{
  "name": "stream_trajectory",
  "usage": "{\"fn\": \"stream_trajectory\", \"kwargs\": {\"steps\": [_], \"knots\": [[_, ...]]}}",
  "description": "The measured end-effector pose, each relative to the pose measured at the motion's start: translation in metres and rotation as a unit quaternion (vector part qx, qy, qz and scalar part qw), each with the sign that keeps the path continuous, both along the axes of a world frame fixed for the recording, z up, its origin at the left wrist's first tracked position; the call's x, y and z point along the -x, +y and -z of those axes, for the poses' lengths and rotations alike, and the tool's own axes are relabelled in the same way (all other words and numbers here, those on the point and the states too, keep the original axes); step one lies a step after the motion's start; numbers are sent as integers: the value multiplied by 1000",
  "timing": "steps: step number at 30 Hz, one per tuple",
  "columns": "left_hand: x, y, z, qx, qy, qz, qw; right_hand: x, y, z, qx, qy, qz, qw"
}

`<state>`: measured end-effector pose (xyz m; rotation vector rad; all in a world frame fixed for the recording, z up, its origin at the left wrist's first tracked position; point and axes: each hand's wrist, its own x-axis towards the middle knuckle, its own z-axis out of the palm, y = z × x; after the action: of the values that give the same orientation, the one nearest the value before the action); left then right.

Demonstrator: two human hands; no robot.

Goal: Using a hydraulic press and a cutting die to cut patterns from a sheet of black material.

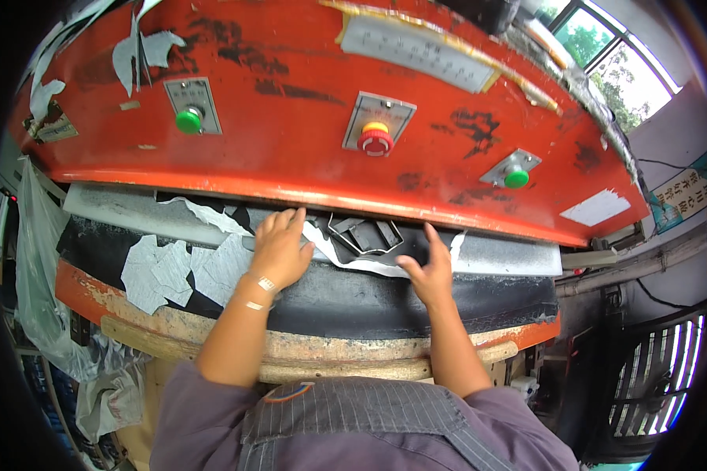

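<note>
A metal cutting die [367, 235], thin-walled and many-sided with inner bars, rests on a dark sheet with a ragged white edge [369, 268] under the front of the red press. To the left of the die, my left hand [281, 250] lies on the sheet with its fingers stretched toward the press. On the die's right side, my right hand [430, 271] has its thumb and fingers spread, with nothing held between them. Beneath the sheet is a pale cutting board [503, 257]. Several grey-white cut pieces [155, 273] lie left of my left forearm.
The red press head [283, 133] spans the space just above my fingertips. It carries two green buttons [188, 120] and a red stop button [375, 140]. A wooden rail [330, 367] runs along the front edge. Clear plastic [43, 259] hangs at the left.
</note>
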<state>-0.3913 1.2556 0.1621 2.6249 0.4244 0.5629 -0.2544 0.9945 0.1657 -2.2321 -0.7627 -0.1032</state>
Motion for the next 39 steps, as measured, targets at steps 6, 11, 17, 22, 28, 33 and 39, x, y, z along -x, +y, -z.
{"fn": "stream_trajectory", "kwargs": {"steps": [6,11,17,22,28,33,39], "knots": [[19,75,-106,27,-347,-86,933,-55,18,-123,-271,-329,138,894],[-1,105,-162,-225,-290,-58,929,-124,36,-162,-208,-433,263,837],[44,52,-122,37,-241,-17,970,-43,18,-107,-203,-370,74,904],[107,-60,-63,168,35,146,974,108,-1,-70,94,-76,-254,960],[113,-117,-37,89,27,91,991,151,-21,-29,182,-66,-243,951],[100,-123,-30,80,16,71,994,140,-21,-30,210,-59,-224,950],[101,-106,-40,165,172,149,960,110,-17,-63,317,165,-346,868]]}}
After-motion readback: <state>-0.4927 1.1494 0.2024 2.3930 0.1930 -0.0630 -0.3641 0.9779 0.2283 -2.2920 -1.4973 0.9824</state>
